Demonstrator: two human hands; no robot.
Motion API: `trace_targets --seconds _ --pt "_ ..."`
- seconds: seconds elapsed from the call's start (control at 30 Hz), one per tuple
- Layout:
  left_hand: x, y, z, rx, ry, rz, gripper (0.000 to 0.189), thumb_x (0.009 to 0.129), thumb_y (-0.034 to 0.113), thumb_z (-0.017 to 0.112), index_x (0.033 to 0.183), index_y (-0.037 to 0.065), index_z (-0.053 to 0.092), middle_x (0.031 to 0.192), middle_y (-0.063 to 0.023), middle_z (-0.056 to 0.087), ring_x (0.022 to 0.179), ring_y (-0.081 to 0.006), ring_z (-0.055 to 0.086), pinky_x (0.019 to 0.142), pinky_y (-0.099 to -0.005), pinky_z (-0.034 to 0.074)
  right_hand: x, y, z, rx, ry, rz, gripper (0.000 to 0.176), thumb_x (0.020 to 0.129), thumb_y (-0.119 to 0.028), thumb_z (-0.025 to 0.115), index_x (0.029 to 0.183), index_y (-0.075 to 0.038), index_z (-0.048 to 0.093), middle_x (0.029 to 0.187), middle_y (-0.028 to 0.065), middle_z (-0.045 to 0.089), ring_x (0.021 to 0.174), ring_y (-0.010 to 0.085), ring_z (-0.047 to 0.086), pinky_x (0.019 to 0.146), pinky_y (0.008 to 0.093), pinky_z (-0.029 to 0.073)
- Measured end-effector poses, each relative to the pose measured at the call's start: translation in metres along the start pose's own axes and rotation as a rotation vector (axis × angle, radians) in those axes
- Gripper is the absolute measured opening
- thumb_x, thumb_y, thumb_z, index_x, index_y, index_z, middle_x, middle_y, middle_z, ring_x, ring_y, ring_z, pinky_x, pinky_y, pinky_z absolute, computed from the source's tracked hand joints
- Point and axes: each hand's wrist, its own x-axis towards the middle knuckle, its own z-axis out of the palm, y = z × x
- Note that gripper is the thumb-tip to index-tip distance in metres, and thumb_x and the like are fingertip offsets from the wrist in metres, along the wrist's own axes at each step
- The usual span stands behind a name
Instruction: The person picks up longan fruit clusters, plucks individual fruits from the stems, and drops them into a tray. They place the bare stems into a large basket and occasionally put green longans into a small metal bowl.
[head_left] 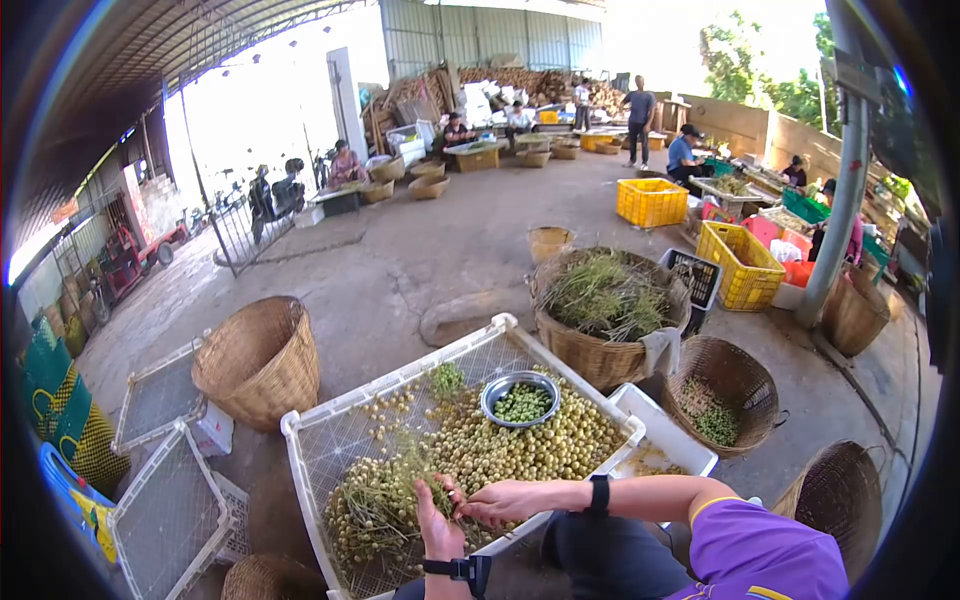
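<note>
My left hand is raised over the near part of a white mesh tray, its fingers closed around a bunch of thin green stems. My right hand meets it from the right, fingertips pinched together at the bunch; what they grip is too small to make out. Round yellowish-green fruits cover much of the tray. On them stands a metal bowl of small green pieces. More stems and fruits lie left of my hands. Both wrists wear dark bands.
A large wicker basket piled with stems stands beyond the tray. Right of it are a wicker basket with green pieces and a white bin. An upright basket stands left. Yellow crates, a post and several seated people are farther back.
</note>
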Motion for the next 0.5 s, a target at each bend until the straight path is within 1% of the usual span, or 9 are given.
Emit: trace_targets --seconds 0.07,0.1,0.17,0.23,0.27,0.37,0.4,0.43,0.5 --pt "-0.003 0.003 -0.007 -0.046 -0.011 0.015 0.044 0.087 0.053 0.045 0.097 0.010 0.049 0.081 0.0002 0.049 0.067 -0.0097 0.046 0.047 -0.0195 0.031 0.002 -0.014 0.002 -0.249 0.030 0.015 0.042 0.095 -0.040 0.033 0.116 -0.011 0.055 0.070 0.0136 0.056 0.068 0.0237 0.057 0.063 0.0362 0.045" --pt "-0.003 0.003 -0.013 -0.082 -0.025 0.025 0.045 0.087 0.054 0.044 0.097 0.010 0.049 0.082 0.0001 0.049 0.068 -0.0097 0.046 0.048 -0.0199 0.031 0.004 -0.014 0.005 -0.256 0.044 0.015 0.042 0.095 -0.040 0.033 0.116 -0.011 0.055 0.070 0.0136 0.056 0.068 0.0237 0.057 0.063 0.0362 0.045" --pt "-0.010 0.009 -0.009 -0.093 -0.047 0.036 0.044 0.088 0.051 0.046 0.100 0.009 0.050 0.085 -0.0012 0.050 0.071 -0.0105 0.047 0.049 -0.0204 0.032 0.006 -0.015 0.012 -0.417 0.173 -0.103 0.040 0.094 -0.037 0.034 0.115 -0.011 0.055 0.074 0.0183 0.058 0.072 0.0324 0.058 0.064 0.0406 0.044" --pt "-0.017 0.015 -0.003 0.092 0.031 0.186 0.025 0.083 0.029 0.062 0.090 0.007 0.052 0.080 -0.0007 0.055 0.066 -0.0103 0.050 0.047 -0.0203 0.035 0.005 -0.021 0.017 -0.380 0.235 -0.130 0.040 0.092 -0.039 0.037 0.109 -0.008 0.057 0.078 0.0206 0.060 0.075 0.0369 0.057 0.065 0.0437 0.044" --pt "-0.013 0.013 -0.011 0.052 0.094 0.118 0.015 0.082 0.013 0.064 0.090 0.007 0.053 0.079 -0.0004 0.055 0.064 -0.0086 0.048 0.046 -0.0204 0.034 0.004 -0.026 0.018 -0.438 0.227 -0.047 0.041 0.091 -0.041 0.039 0.105 -0.007 0.057 0.078 0.0207 0.060 0.076 0.0367 0.058 0.065 0.0436 0.044" --pt "-0.012 0.012 -0.021 0.082 0.051 0.127 0.015 0.081 0.007 0.062 0.093 0.006 0.052 0.082 -0.0009 0.056 0.063 -0.0078 0.047 0.046 -0.0207 0.033 0.007 -0.021 0.024 -0.469 0.274 0.072 0.039 0.086 -0.041 0.047 0.095 -0.005 0.056 0.077 0.0199 0.060 0.074 0.0362 0.058 0.065 0.0432 0.044" --pt "-0.014 0.012 -0.012 0.161 0.162 0.146 0.011 0.085 0.014 0.058 0.078 0.010 0.050 0.068 0.0025 0.050 0.051 -0.0062 0.040 0.040 -0.0212 0.029 0.008 -0.015 0.026 -0.429 0.322 -0.009 0.036 0.085 -0.038 0.049 0.096 -0.005 0.056 0.076 0.0189 0.060 0.074 0.0353 0.059 0.064 0.0428 0.044" --pt "-0.007 0.005 -0.041 0.150 0.288 -0.121 0.022 0.088 0.024 0.055 0.097 0.004 0.058 0.061 -0.0005 0.048 0.049 -0.0115 0.043 0.043 -0.0244 0.035 0.006 -0.012 0.025 -0.389 0.374 -0.087 0.034 0.083 -0.035 0.052 0.098 -0.005 0.056 0.076 0.0180 0.060 0.073 0.0344 0.059 0.063 0.0424 0.044" --pt "-0.015 0.013 -0.024 0.211 0.219 -0.127 0.019 0.086 0.025 0.057 0.086 0.007 0.061 0.066 -0.0012 0.056 0.053 -0.0125 0.047 0.046 -0.0253 0.039 -0.016 -0.047 0.020 -0.294 0.377 -0.024 0.030 0.081 -0.031 0.056 0.096 -0.005 0.059 0.075 0.0165 0.061 0.074 0.0318 0.060 0.064 0.0406 0.045"
